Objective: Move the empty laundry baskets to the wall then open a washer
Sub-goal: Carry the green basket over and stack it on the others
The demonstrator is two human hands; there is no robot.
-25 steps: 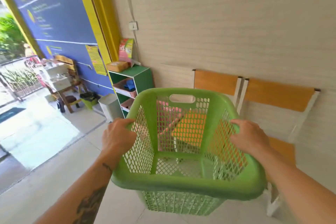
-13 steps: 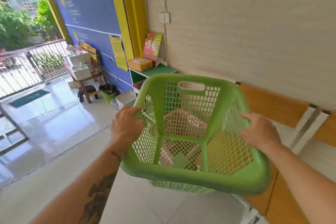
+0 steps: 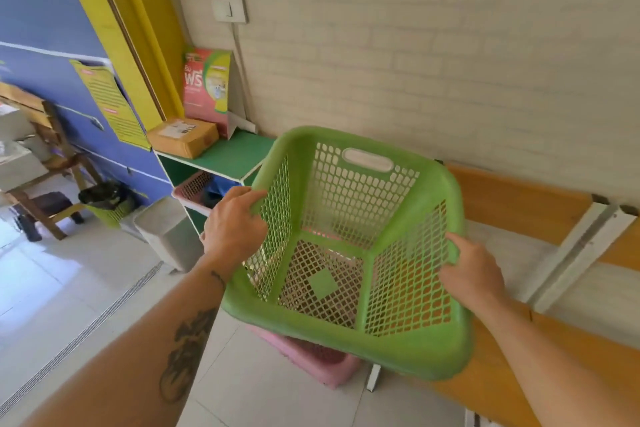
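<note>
An empty green mesh laundry basket (image 3: 349,340) hangs in the air in front of me, tilted, close to the pale brick wall (image 3: 433,62). My left hand (image 3: 232,225) grips its left rim and my right hand (image 3: 474,274) grips its right rim. Directly under it on the floor stands a pink basket (image 3: 325,366), mostly hidden by the green one. No washer is in view.
A green shelf unit (image 3: 225,158) with a cardboard parcel (image 3: 183,137) and a detergent box (image 3: 207,87) stands at the wall on the left. Orange chairs (image 3: 512,201) line the wall on the right. A white bin (image 3: 166,236) and a green-lined bin (image 3: 107,201) sit on the floor.
I have come closer to the wall and look further down. The green basket has dropped lower and now hangs over the pink basket, both hands still on its rim.
</note>
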